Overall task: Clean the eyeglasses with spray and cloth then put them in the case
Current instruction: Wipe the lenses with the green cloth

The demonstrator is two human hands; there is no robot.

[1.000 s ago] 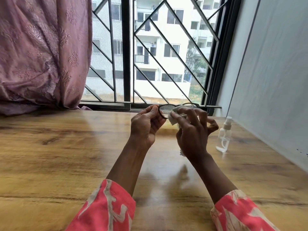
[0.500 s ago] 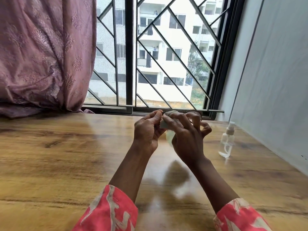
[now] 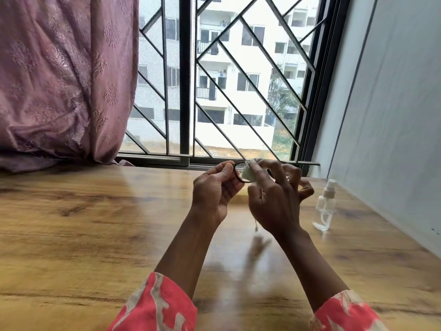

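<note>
The left hand (image 3: pixel 216 187) pinches the dark-rimmed eyeglasses (image 3: pixel 237 174) by the frame's edge, held above the glossy wooden table (image 3: pixel 95 223). At its 3 o'clock, the right hand (image 3: pixel 274 199) grips a small pale cloth (image 3: pixel 248 173) against the lens. A clear plastic spray bottle (image 3: pixel 325 209) stands at 3 o'clock of both hands.

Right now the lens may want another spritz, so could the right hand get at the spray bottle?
Probably yes. The spray bottle stands upright on the table just right of the right hand, nothing between them. But that hand is pinching the cloth, so it must free its fingers first.
</note>
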